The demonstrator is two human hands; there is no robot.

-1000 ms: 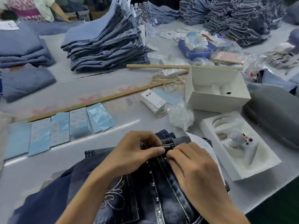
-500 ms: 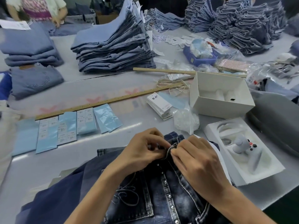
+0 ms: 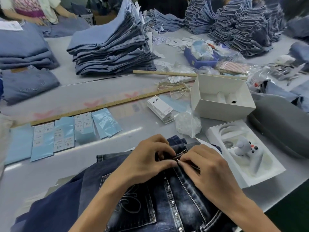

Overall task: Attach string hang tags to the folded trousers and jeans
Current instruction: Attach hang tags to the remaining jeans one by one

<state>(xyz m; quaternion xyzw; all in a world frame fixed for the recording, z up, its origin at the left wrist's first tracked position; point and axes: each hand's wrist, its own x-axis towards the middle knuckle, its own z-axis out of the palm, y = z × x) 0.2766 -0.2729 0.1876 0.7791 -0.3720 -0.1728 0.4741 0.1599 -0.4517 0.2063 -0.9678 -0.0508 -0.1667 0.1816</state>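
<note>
My left hand [image 3: 147, 158] and right hand [image 3: 205, 166] meet fingertip to fingertip over the waistband of the dark jeans [image 3: 167, 198], both with fingers curled in a pinch: the left grips the waistband fabric, the right pinches something small and pale right at that point, which I take for the end of a tag string, though it is too small to be sure. The jeans lie directly under both hands, waistband at the far end, legs running back toward me, so their long axis points away from my body and the spot to thread sits at my fingertips, equally near each hand. Further out on the table [image 3: 133, 131], the stack of white hang tags [image 3: 160, 108] lies ahead and slightly right, nearer my right hand, beside a white box [image 3: 222, 97]. Pale blue packets [image 3: 65, 133] lie to the left.
</note>
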